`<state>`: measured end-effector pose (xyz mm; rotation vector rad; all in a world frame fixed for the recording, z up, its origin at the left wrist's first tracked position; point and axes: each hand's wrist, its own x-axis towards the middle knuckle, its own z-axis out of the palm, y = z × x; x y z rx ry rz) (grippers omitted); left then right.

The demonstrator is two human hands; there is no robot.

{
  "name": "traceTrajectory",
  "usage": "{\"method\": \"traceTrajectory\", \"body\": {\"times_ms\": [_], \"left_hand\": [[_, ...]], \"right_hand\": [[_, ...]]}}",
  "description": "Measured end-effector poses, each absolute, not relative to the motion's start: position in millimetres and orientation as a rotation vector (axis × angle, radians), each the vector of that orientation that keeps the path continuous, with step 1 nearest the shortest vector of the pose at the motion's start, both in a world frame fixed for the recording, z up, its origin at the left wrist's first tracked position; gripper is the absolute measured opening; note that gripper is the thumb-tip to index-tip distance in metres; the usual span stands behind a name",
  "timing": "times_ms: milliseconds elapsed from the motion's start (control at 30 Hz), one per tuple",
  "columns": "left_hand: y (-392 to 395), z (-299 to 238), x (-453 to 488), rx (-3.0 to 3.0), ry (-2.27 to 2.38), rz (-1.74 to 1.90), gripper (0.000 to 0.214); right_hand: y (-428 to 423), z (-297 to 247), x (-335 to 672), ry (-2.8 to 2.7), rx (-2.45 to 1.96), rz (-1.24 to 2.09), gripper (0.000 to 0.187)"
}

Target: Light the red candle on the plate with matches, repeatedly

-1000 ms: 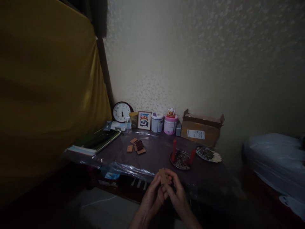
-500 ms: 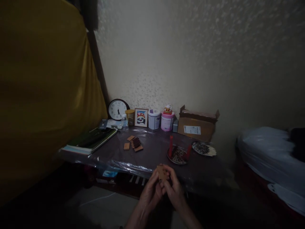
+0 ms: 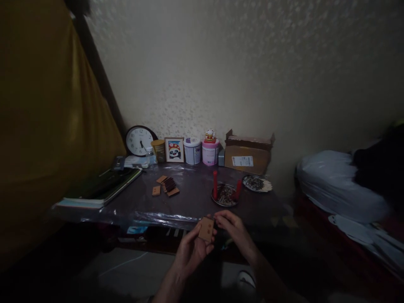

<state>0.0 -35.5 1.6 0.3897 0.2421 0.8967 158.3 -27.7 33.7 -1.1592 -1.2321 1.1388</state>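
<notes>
My left hand (image 3: 193, 248) holds a tan cardboard matchbox (image 3: 206, 229) with two dark marks on its face, tilted up in front of the table edge. Close by its upper right corner is my right hand (image 3: 235, 229), thumb and forefinger pinched together. Whatever lies between those fingertips is too small and dark to make out. On the table beyond, a round metal plate (image 3: 224, 204) carries two red candles (image 3: 215, 185), one upright and one leaning, among dark bits. Several similar matchboxes (image 3: 173, 192) lie in a loose pile to the left.
A second plate (image 3: 244, 185) holds dark-tipped sticks. Along the wall stand a clock (image 3: 140, 141), a framed panda picture (image 3: 174, 150), two tubs (image 3: 192, 151) and a cardboard box (image 3: 248, 158). Books (image 3: 101, 189) lie at left; a plastic-wrapped bundle (image 3: 337, 185) is at right.
My right hand has drawn off the matchbox to the right, its fingers now pinched. The left hand keeps the box, whose face shows more. The view has shifted rightward.
</notes>
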Motion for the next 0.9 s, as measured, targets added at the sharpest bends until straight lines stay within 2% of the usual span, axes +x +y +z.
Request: {"method": "traceTrajectory", "body": {"times_ms": [300, 567, 900], "left_hand": [[-38.2, 2.5, 3.0, 0.409, 0.265, 0.805, 0.029], [-39.4, 0.2, 4.3, 0.41, 0.347, 0.803, 0.027], [-40.2, -0.4, 1.5, 0.374, 0.326, 0.773, 0.027]], "right_hand": [[-36.6, 40.3, 156.5, -1.223, -1.144, 1.239, 0.019], [-37.0, 40.1, 157.6, -1.252, -1.162, 1.247, 0.017], [-29.8, 36.3, 162.0, -1.289, -1.229, 1.092, 0.015]]}}
